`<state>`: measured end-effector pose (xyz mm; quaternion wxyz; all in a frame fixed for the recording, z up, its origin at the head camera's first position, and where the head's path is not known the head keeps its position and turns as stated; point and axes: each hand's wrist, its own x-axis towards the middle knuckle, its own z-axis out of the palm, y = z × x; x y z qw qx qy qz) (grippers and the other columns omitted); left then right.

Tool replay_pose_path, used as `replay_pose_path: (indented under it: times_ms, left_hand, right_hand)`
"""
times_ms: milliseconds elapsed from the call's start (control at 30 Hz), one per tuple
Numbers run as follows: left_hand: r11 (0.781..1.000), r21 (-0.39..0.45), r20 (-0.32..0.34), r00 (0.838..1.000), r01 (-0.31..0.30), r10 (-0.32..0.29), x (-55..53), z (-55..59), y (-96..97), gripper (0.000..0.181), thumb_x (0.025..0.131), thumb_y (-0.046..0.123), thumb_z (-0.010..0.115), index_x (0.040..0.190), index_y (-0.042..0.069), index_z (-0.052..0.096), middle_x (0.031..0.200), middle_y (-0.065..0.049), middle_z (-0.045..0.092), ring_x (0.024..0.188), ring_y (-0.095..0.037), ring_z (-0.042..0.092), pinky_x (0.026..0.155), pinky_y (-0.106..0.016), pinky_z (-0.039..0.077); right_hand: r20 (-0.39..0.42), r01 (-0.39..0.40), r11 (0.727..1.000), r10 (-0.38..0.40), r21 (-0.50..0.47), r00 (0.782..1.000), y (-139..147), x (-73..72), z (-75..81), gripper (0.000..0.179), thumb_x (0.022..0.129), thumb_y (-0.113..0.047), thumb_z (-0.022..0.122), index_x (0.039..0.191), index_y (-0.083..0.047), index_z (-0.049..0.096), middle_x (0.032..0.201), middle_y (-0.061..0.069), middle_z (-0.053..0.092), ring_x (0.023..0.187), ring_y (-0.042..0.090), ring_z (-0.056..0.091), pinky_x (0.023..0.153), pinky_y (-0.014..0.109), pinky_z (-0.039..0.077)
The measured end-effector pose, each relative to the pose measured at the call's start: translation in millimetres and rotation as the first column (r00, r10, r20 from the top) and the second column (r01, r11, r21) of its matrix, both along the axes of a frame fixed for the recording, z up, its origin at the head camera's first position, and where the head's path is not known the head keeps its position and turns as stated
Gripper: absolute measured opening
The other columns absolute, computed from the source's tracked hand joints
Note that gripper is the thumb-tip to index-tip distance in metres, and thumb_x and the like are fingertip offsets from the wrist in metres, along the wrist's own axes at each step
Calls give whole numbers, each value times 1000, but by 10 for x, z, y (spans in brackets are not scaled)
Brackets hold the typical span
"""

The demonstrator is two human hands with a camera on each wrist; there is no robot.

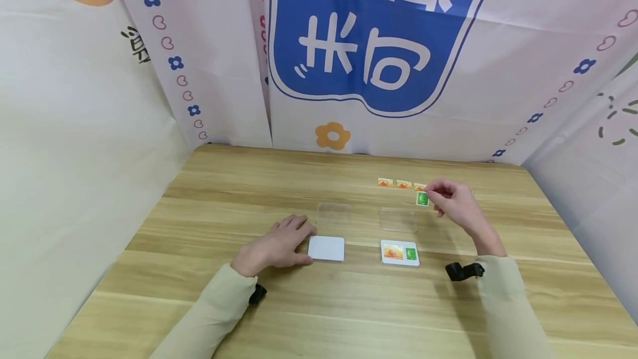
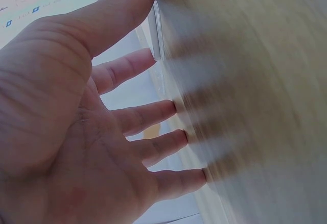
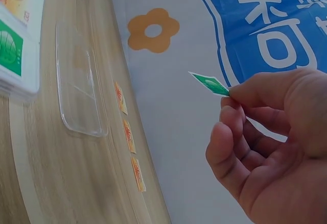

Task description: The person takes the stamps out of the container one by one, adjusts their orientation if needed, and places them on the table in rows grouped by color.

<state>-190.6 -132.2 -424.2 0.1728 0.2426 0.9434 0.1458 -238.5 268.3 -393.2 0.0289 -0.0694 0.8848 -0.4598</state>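
My right hand [image 1: 461, 206] pinches a small green stamp [image 1: 422, 199] with a white border between thumb and index finger. In the right wrist view, the stamp [image 3: 210, 84] points away from the fingertips, held by one corner. My left hand [image 1: 284, 241] rests on the table with fingers spread and nearly straight. Its thumb and index fingertip touch the left edge of a flat white case [image 1: 326, 249] with a blank top. A second white case [image 1: 399, 262], to the right, bears an orange stamp [image 1: 393, 252] and a green stamp [image 1: 411, 254] side by side.
Two clear plastic lids [image 1: 334, 214] [image 1: 398, 219] lie behind the cases, one behind each. Farther back, three orange stamps [image 1: 404, 184] form a row, the rightmost close to my right hand. A printed cloth [image 1: 299, 121] hangs at the table's back edge.
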Motion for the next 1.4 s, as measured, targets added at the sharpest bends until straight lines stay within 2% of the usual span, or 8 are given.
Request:
replay_pose_path:
  times_ms: [200, 367, 733, 933, 1100, 1400]
  left_hand:
    - [1000, 6, -2, 1000, 10, -10, -6, -7, 3, 53, 90, 39, 70, 135, 20, 50, 156, -15, 32, 148, -39, 22, 114, -65, 23]
    - [1000, 9, -1, 1000, 16, -16, -6, -12, 8, 53, 90, 38, 70, 135, 19, 50, 156, -16, 32, 148, -40, 22, 114, -65, 23]
    - [1000, 8, 8, 1000, 8, -8, 4, -10, 40, 53, 90, 38, 71, 135, 18, 50, 157, -16, 32, 148, -40, 22, 114, -65, 23]
    - [1000, 15, 20, 1000, 0, 0, 11, 0, 68, 54, 90, 38, 70, 136, 18, 50, 158, -17, 29, 148, -41, 21, 114, -66, 22]
    - [1000, 13, 17, 1000, 6, -6, 13, -2, 62, 55, 90, 38, 70, 137, 18, 50, 158, -17, 29, 148, -41, 21, 114, -67, 23]
    - [1000, 15, -7, 1000, 14, -14, 18, 12, 10, 53, 90, 37, 70, 135, 18, 50, 156, -17, 32, 147, -42, 22, 114, -66, 23]
  right_hand:
    - [7, 5, 1000, -5, 22, 1000, 69, -9, -20, 26, 101, -22, 55, 115, -1, 59, 96, 22, 59, 69, 17, 57, 58, 26, 54]
    - [7, 4, 1000, -4, 31, 1000, 124, -24, -44, 26, 101, -21, 54, 116, -1, 59, 97, 23, 59, 70, 20, 58, 60, 28, 55]
    - [21, -4, 999, 3, 48, 1000, 270, -66, -47, 28, 102, -22, 52, 116, 1, 58, 99, 22, 59, 75, 22, 60, 64, 26, 55]
    - [8, -7, 998, 6, 69, 1000, 336, -86, -27, 28, 102, -22, 53, 117, 2, 58, 94, 16, 59, 72, 17, 59, 63, 26, 55]
    - [29, -7, 996, 4, 84, 1000, 348, -111, -5, 28, 102, -23, 53, 117, 0, 58, 95, 17, 59, 71, 15, 59, 64, 27, 55]
    - [19, -15, 997, 13, 76, 1000, 362, -180, 34, 31, 102, -23, 54, 118, 3, 58, 93, 16, 60, 71, 14, 59, 64, 27, 55]
